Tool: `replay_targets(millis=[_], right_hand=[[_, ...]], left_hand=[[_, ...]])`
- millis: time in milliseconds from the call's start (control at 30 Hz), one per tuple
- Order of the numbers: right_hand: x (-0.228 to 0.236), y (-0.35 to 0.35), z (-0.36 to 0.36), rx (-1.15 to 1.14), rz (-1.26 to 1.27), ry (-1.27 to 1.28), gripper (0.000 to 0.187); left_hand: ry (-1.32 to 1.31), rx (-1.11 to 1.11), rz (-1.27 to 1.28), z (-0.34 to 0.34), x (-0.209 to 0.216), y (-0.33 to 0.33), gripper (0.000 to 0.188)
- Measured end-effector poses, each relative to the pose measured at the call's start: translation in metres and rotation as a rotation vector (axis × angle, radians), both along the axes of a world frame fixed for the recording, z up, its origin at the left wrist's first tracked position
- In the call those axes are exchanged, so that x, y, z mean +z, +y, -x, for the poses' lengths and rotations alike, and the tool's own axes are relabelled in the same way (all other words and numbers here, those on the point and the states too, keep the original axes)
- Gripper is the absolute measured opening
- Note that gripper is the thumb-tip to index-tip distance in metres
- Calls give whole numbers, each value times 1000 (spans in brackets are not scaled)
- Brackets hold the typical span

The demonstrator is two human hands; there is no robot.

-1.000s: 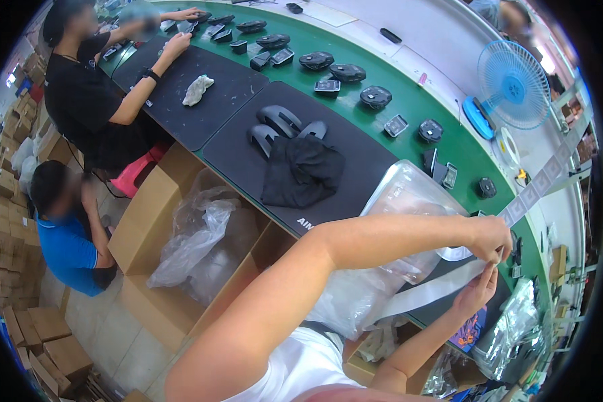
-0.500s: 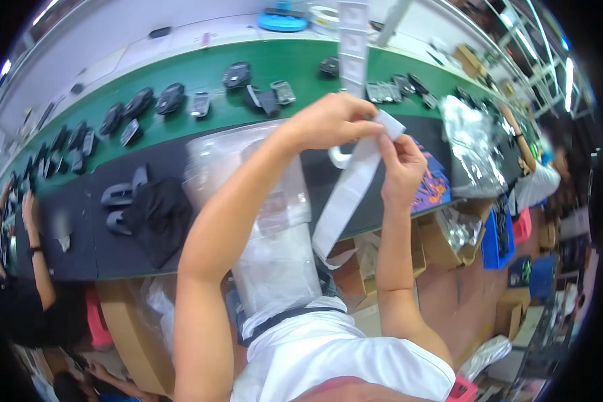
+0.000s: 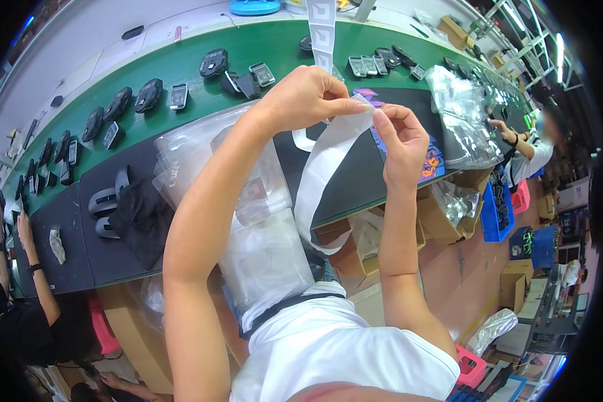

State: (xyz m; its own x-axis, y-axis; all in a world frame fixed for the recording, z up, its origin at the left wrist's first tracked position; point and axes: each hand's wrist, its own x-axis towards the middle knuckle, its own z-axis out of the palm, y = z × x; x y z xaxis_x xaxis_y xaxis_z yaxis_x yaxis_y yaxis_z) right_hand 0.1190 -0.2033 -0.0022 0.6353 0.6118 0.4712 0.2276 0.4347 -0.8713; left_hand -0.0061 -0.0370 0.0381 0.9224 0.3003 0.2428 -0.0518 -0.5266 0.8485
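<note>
The left hand (image 3: 301, 100), fingers curled, and right hand (image 3: 407, 147), fingers half bent, together pinch a white strip (image 3: 321, 171) that hangs down beneath them, near clear plastic sheets (image 3: 264, 184).

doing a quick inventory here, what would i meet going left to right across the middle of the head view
Crumpled whitish item, dark cloth, clear plastic packaging, white strip, right hand, blue bin.

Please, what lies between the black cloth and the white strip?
In the head view, clear plastic bags lie between the black cloth and white strip; the left forearm crosses over them.
</note>
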Motion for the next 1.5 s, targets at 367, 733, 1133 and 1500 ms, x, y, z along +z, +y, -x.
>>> replay_targets(millis=[367, 733, 1133, 1500], right_hand=[[8, -12, 12, -433, -155, -656, 18], [-12, -65, 92, 373, 130, -174, 15], [-55, -57, 125, 385, 610, -172, 13], [-77, -49, 131, 335, 699, 50, 17]], left_hand=[[28, -36, 213, 1, -8, 5, 62], [25, 74, 57, 3, -8, 8, 64], [-190, 27, 17, -10, -7, 14, 75], [-235, -22, 25, 10, -3, 3, 67]])
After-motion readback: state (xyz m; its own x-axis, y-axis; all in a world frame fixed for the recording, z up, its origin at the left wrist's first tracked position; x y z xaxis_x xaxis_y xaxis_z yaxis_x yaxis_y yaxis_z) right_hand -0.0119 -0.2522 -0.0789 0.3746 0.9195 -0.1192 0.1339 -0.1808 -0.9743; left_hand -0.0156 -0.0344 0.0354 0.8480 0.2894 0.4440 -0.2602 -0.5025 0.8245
